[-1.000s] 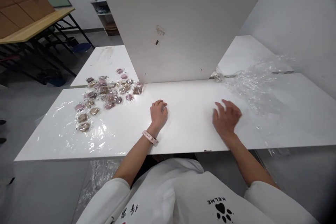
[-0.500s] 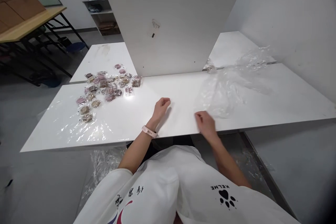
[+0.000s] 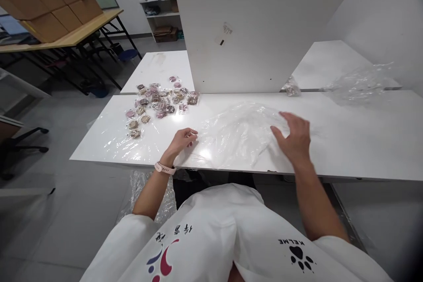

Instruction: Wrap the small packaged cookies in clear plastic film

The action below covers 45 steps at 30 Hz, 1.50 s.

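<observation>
A clear plastic bag lies spread and crinkled on the white table in front of me. My left hand, with a pale pink watch band at the wrist, pinches the bag's left edge between curled fingers. Over at the right edge of the bag is my right hand, its thumb and fingers apart; it looks to hold nothing. Left of the bag, several small wrapped pieces, pink, brown and tan, are scattered in clear packets.
A tall white panel rises behind the table. More crumpled clear plastic lies at the far right, and a small clump of packets sits by the panel's foot. Clear film covers the table's left end.
The plastic bag has come from the right to the middle of the table. My left hand now grips its edge; my right hand has opened. The view has turned left.
</observation>
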Available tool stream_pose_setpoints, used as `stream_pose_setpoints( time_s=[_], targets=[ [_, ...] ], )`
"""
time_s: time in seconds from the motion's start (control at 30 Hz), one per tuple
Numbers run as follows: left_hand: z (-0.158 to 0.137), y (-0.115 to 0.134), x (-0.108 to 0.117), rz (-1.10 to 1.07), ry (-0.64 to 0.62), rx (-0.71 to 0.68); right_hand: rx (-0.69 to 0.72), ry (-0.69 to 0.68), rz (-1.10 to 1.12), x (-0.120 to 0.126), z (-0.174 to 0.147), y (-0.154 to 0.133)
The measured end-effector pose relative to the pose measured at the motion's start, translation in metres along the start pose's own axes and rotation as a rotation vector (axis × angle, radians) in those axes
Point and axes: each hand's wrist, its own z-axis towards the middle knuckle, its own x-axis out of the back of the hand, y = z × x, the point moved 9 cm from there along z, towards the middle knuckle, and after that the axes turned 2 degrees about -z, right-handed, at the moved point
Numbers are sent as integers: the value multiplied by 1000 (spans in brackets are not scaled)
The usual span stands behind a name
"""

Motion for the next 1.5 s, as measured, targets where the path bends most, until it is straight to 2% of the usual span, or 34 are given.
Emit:
stream_pose_setpoints(
  time_s=[0.07,0.13,0.2,0.23,0.27,0.37,0.43,0.5,0.6,0.7,0.77,0.87,0.93,1.0,1.03,1.13,1.2,1.27,1.33,1.43,1.5],
  targets=[
    [6,10,12,48,-1,-8,11,-64,-198,-12,33,41],
    [14,29,24,96,3,-33,-36,-217,-226,-32,60,75],
    [21,58,44,127,90,-102,-117,-290,-180,-39,83,95],
    [21,76,59,124,173,-165,-148,-251,-150,-31,94,100],
    [18,97,75,109,271,-256,-158,-158,-125,-16,104,100],
    [-15,159,111,65,494,-640,-67,271,-112,52,117,85],
    [-47,187,118,94,542,-865,18,512,-188,88,108,74],
    [-78,200,114,198,541,-982,71,659,-309,104,90,72],
    [-114,191,94,445,457,-988,99,702,-455,97,54,83],
    [-134,154,60,612,222,-882,80,563,-530,75,15,102],
    [-139,120,32,641,10,-744,58,373,-569,58,-8,115],
    [-139,67,-9,644,-321,-481,53,-30,-596,28,-34,136],
    [-137,48,-25,620,-477,-347,25,-256,-574,18,-44,150],
    [-128,47,-25,558,-497,-271,-18,-343,-546,24,-43,157],
    [-118,53,-21,517,-451,-252,-23,-332,-532,32,-38,154],
    [-73,82,-4,427,-193,-252,39,-185,-451,55,-18,117],
    [-30,97,-4,450,-33,-263,94,-128,-339,53,-8,81],
    [20,102,-19,520,51,-230,150,-161,-191,28,-5,44],
    [66,96,-47,594,70,-150,210,-269,-58,-14,-11,13],
    [110,84,-103,662,-27,-96,241,-440,11,-74,-30,-14],
    [121,83,-138,706,-106,-168,251,-513,4,-98,-44,-25]
  ],
)
